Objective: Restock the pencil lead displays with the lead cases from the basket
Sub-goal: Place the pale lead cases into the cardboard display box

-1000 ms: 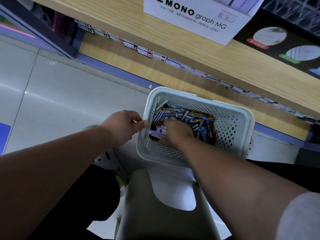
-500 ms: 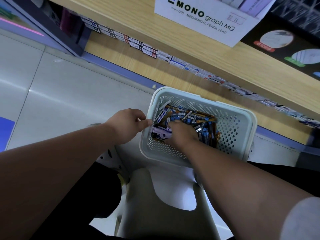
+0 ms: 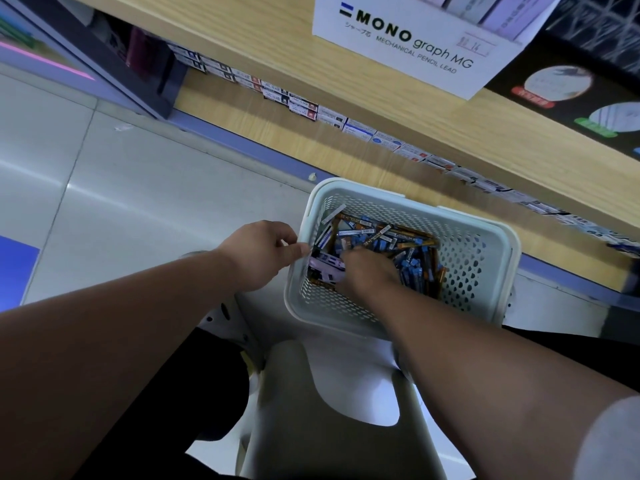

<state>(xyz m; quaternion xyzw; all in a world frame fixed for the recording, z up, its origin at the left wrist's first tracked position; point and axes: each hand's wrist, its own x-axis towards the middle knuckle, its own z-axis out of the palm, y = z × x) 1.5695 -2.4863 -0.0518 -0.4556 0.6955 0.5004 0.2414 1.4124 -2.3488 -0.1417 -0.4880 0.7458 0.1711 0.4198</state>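
Item: white perforated plastic basket (image 3: 479,271), at the far edge of a pale plastic stool (image 3: 332,417), below the white cardboard lead display (image 3: 398,53); left hand (image 3: 258,258) pinches its rim, likely to steady it; right hand (image 3: 367,271) rests among slim blue-and-orange lead cases (image 3: 414,252) inside, fingers hidden, so whether they hold anything cannot be told.

Dim, bluish light. Pale glare streaks the floor tiles (image 3: 104,202). The basket (image 3: 467,265) holds soft shadow. Wide-angle distortion bends the wooden shelf (image 3: 277,39); the far-right edge smears.
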